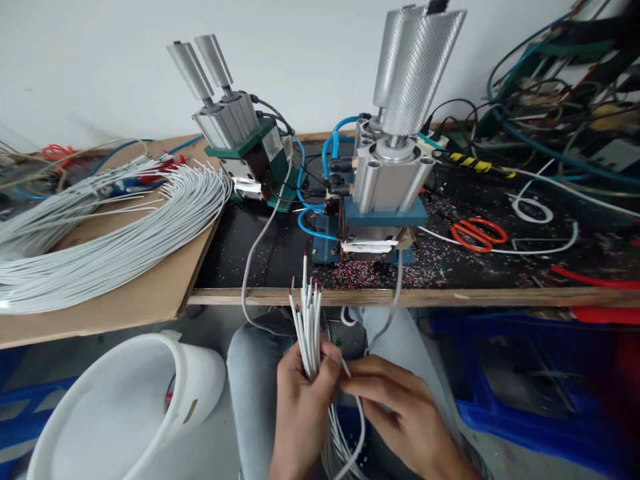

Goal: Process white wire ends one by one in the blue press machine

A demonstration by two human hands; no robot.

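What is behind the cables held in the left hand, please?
Behind the cables, the table shows on either side, and lower down, jeans. Whatever the cables directly cover cannot be seen.

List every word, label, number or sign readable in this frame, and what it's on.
No words or numbers are legible.
Pale label on the left green-framed pneumatic machine: too small and blurred to read.
Yellow-and-black striped wrap behind the orange-handled scissors: stripes, no readable lettering.

Faded pale-blue jeans [254, 393] are worn, with left hand [306, 393] and right hand [400, 407] both bare.
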